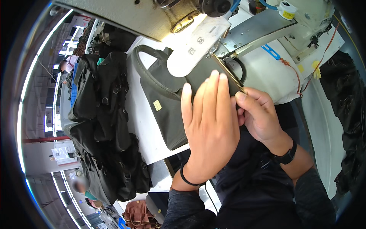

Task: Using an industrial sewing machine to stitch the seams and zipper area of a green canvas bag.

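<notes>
My left hand (209, 126) lies on a dark olive fabric bag (164, 122), its fingers stretched out beside a brass-toothed zipper (226, 69). Just to its right, my right hand (260, 114) pinches the lower end of the zipper edge between thumb and fingers. The bag's looped handle (141, 65) arches at the upper left, and a small pale label (157, 105) sits on its side. The zipper runs up to the metal needle area (209, 53) of a sewing machine (255, 32), under a white plate (190, 49) that covers part of the bag.
A heap of dark bags (101, 95) lines the left of the white table (139, 129). More dark fabric (339, 95) hangs at the right edge. A brown bag (139, 213) sits lower left. Two people (68, 65) (89, 192) are in the left background. A blue plastic tag (270, 51) lies by the machine.
</notes>
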Available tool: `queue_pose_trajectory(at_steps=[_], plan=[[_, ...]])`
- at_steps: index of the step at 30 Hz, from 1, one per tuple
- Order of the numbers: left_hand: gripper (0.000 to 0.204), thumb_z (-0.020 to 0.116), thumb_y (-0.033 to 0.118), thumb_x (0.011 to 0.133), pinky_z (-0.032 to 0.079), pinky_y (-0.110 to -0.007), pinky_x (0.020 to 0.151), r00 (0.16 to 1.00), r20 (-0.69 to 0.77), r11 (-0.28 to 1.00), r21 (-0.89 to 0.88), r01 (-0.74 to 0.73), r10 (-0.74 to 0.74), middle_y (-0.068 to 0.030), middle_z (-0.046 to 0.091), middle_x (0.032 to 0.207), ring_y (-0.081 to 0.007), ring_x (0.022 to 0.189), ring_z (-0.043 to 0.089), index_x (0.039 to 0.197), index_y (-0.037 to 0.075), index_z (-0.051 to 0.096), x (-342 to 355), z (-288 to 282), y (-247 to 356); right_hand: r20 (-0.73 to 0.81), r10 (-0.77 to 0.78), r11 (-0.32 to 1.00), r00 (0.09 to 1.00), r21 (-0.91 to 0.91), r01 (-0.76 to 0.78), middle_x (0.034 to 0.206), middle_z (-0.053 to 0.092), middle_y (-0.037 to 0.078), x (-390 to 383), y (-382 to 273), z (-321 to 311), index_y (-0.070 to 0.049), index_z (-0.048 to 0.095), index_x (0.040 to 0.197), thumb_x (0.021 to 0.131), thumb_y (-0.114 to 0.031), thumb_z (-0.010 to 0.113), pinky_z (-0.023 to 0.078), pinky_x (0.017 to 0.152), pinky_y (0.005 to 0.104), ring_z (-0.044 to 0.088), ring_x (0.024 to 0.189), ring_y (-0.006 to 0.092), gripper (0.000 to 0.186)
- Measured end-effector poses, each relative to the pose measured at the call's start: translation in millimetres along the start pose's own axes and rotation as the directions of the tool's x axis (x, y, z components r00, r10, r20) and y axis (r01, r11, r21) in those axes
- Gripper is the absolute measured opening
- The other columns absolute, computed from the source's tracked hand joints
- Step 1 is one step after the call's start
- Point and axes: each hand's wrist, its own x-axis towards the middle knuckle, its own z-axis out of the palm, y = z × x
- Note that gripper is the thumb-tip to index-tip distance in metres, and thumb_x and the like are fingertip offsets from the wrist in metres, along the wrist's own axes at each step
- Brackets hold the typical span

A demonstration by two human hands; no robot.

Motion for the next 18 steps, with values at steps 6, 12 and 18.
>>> queue_pose_trajectory(at_steps=[6, 12, 18], plan=[[0.045, 0.055, 0.024, 0.104, 0.031, -0.046, 0.120, 0.999, -0.014, 0.995, -0.087, -0.052, 0.051, -0.0171, 0.063, 0.143, -0.0300, 0.132, 0.061, 0.141, -0.001, 0.061, -23, 11, -11, -0.008, -0.057, 0.995, 0.998, -0.083, 0.056, 0.072, 0.056, -0.003, 2, 3, 3, -0.006, 0.061, 0.081, 0.107, -0.022, 0.060, 0.044, 0.058, 0.0224, 0.052, 0.065, 0.0036, 0.031], [0.045, 0.053, 0.029, 0.105, 0.036, -0.042, 0.117, 0.994, -0.059, 0.990, -0.101, -0.093, 0.088, -0.0156, 0.066, 0.141, -0.0285, 0.131, 0.062, 0.138, 0.000, 0.064, -21, 14, -17, -0.013, -0.104, 0.992, 0.994, -0.070, 0.103, 0.072, 0.056, -0.003, 1, 6, 7, -0.005, 0.060, 0.080, 0.108, -0.020, 0.058, 0.043, 0.057, 0.0219, 0.050, 0.064, 0.0032, 0.031], [0.045, 0.057, 0.031, 0.103, 0.029, -0.049, 0.119, 1.000, -0.018, 1.000, -0.001, -0.010, 0.010, -0.0138, 0.067, 0.139, -0.0282, 0.132, 0.060, 0.138, 0.003, 0.066, -22, -4, -4, 0.023, -0.110, 0.992, 0.994, -0.056, 0.111, 0.071, 0.056, -0.002, 0, 1, 11, -0.005, 0.059, 0.080, 0.109, -0.019, 0.057, 0.043, 0.057, 0.0218, 0.052, 0.064, 0.0037, 0.031]])
